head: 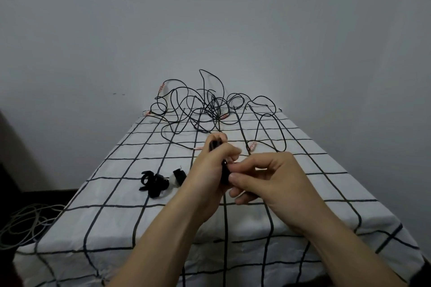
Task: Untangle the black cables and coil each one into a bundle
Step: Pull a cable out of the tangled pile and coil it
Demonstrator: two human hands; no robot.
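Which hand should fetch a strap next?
Right, probably: the left hand grips the bundle, while the right hand only pinches its lower part. The straps lie leftward, though.

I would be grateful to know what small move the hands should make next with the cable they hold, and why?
Probably wind the end pinched by the right hand round the coiled cable that the left hand grips, then fasten it: loose straps lie to its left on the tablecloth, and the tangle waits beyond.
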